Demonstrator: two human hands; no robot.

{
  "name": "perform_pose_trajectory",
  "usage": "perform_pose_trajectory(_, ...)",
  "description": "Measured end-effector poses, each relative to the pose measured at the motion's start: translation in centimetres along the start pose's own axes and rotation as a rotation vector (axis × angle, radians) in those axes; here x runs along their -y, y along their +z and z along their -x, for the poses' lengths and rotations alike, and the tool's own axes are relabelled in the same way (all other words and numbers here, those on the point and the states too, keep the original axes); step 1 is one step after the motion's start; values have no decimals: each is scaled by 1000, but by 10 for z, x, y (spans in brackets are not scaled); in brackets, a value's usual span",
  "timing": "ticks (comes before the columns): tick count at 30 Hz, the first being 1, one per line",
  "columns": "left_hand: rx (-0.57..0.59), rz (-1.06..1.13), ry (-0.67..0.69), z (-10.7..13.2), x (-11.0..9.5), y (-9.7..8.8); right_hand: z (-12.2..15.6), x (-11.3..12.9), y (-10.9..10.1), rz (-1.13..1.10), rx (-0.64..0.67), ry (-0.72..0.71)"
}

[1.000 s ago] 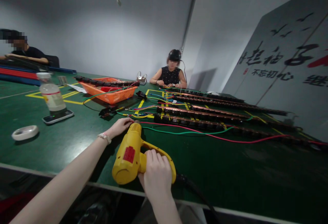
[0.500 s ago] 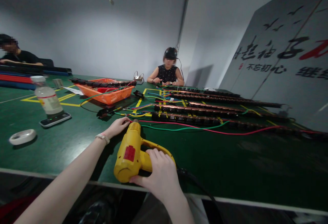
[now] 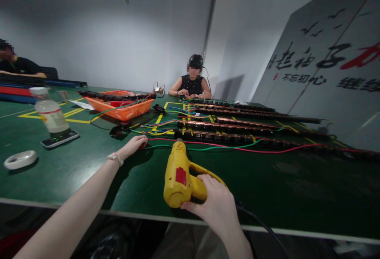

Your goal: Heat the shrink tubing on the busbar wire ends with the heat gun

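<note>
Right hand wrapped round the handle of the yellow heat gun, nozzle pointing away, near the red wire. Left hand, left of nozzle: fingers pinched at the red wire's near end; green wire alongside. Beyond, on the green surface: black bars, orange basket. Far edge: seated co-worker.

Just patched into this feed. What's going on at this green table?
The person's right hand grips a yellow heat gun, its nozzle pointing away from the body. The left hand appears to pinch the end of a red wire; a green wire also runs up to it. The nozzle is to the right of that hand, apart from it. Dark bars lie beyond. Another person sits across the table.
</note>
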State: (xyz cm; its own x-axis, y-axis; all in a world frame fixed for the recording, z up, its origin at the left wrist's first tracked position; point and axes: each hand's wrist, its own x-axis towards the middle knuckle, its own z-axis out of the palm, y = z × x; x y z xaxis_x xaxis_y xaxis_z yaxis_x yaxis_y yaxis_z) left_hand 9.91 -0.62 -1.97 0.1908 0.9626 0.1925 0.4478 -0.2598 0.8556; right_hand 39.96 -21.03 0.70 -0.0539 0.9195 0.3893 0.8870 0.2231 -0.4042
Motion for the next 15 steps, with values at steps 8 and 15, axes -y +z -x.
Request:
perform_pose_trajectory(8,-4,-30,-5,1,-1,-4,13,-43,-5,89,-114,13)
perform_pose_trajectory(15,-17,-44,-7,-1,8,1,16,-49,5,195,-152,-35)
